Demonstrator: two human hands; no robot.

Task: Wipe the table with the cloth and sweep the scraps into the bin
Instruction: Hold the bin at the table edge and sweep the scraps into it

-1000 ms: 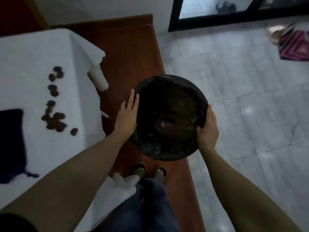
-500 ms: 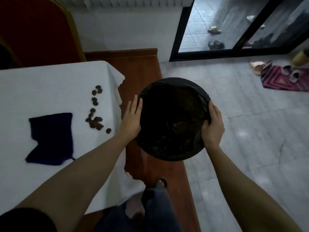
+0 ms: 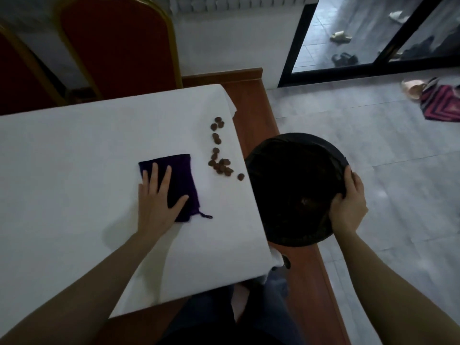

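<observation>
A dark purple cloth point(image 3: 180, 178) lies flat on the white-covered table point(image 3: 74, 158). My left hand point(image 3: 156, 197) rests on its left part with fingers spread and straight. Several brown scraps point(image 3: 219, 155) lie in a loose line right of the cloth, near the table's right edge. A round bin lined with a black bag point(image 3: 293, 188) sits just beyond that edge, its rim touching or nearly touching the table. My right hand point(image 3: 348, 207) grips the bin's right rim, thumb curled inside over the bag.
Two red chairs with gold frames point(image 3: 117, 46) stand behind the table. A wooden platform point(image 3: 258, 105) runs under the bin, with grey tiled floor to the right. A striped mat point(image 3: 443, 103) and sandals lie far right. My legs are below the table's near edge.
My left hand left the bin's rim and moved left onto the cloth. My right hand still holds the bin, which now sits against the table's right edge. The view swung left.
</observation>
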